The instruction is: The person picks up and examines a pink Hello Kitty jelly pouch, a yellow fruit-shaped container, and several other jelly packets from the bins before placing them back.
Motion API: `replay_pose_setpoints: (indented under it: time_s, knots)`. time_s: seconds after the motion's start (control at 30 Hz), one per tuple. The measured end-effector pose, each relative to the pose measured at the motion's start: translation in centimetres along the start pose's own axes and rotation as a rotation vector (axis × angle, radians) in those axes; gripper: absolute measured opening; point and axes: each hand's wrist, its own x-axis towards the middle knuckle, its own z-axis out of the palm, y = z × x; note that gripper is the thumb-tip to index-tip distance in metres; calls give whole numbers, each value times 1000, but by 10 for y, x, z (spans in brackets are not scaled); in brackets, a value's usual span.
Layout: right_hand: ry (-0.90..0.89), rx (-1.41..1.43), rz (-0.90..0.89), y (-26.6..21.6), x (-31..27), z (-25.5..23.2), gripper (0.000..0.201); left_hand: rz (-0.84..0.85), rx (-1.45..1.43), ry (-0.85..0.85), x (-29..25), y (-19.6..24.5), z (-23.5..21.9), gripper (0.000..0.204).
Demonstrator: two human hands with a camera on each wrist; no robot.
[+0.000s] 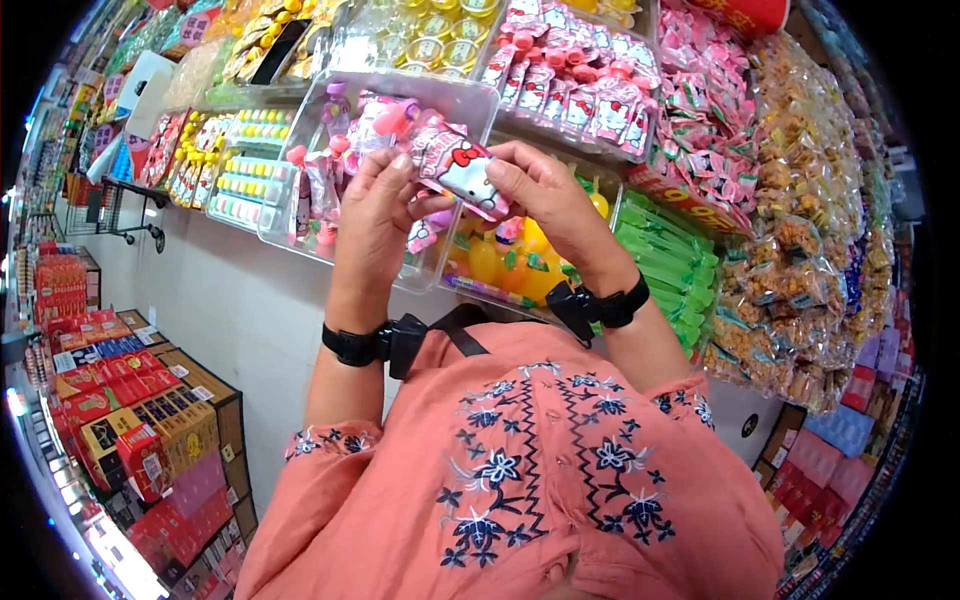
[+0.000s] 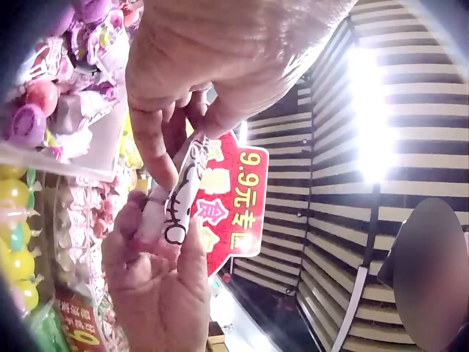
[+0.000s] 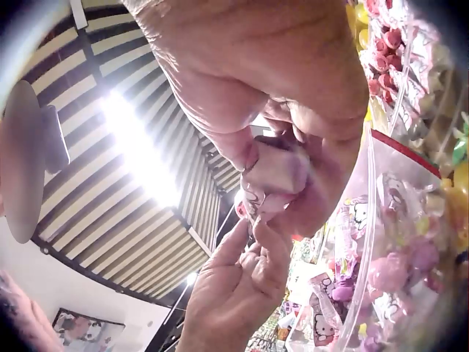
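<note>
In the head view both hands hold a small pink-and-white pouch (image 1: 468, 182) with a cartoon cat face and a red bow, raised above the display bins. The left hand (image 1: 378, 200) pinches its left end between thumb and fingers. My right hand (image 1: 548, 195) grips the other end, thumb on the printed front. Seen from the left wrist, the pouch (image 2: 182, 202) spans the gap between the left hand (image 2: 227, 59) above and the right hand (image 2: 157, 297) below. The right wrist view shows the pouch (image 3: 275, 180) edge-on, its far side hidden by fingers.
Below the hands is a clear bin (image 1: 285, 240) of similar pink and purple packets. Orange fruit-shaped packs (image 1: 490, 262), green packs (image 1: 665, 265) and bagged snacks (image 1: 795, 240) lie to the right. Stacked boxes (image 1: 150, 400) and a shopping cart (image 1: 110, 210) stand at the left.
</note>
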Motion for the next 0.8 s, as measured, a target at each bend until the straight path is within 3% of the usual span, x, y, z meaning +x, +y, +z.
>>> replay_pose_setpoints:
  time_s: [0.2,0.3,0.37,0.43,0.53,0.63,0.8]
  knots:
    - [25,-66,-89,15,-15,-21,30,12,102,-2,-13,-38,36,27]
    - [18,-40,-57,17,-24,-28,29,31,121,47,-16,-50,44,29]
    - [58,-134,-129,16,-28,-34,28,29,149,96,-20,-56,53,28]
    - [130,-186,-230,17,-31,-37,26,10,231,49,-24,-59,53,27]
    - [143,-182,-160,1,-38,-41,23,-18,279,33,-17,-72,52,28]
    - [176,-289,-217,4,-37,-52,20,-38,257,42,-20,-74,74,29]
    - [270,-490,-323,8,-33,-59,22,-29,309,40,-13,-79,67,26]
